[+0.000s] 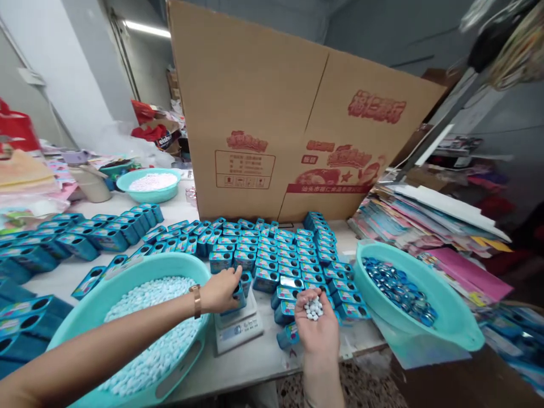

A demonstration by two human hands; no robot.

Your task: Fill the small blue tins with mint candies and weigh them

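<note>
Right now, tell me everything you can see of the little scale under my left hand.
The scale is small, white and looks plastic, with a flat platform and a bluish display strip on its front. It sits level on the table, beside the teal basin of white tablets. A blue tin stands on it, gripped by the left hand.

Large cardboard box (pixel 255 113) is stood upright at the back of the bench (pixel 255 365). Teal basin (pixel 446 309) of blue lids (pixel 399 289) is set at the right edge, overhanging it. Small teal bowl (pixel 148 195) of white pellets is placed far left. Printed sheets (pixel 408 221) are stacked right of the box.
</note>
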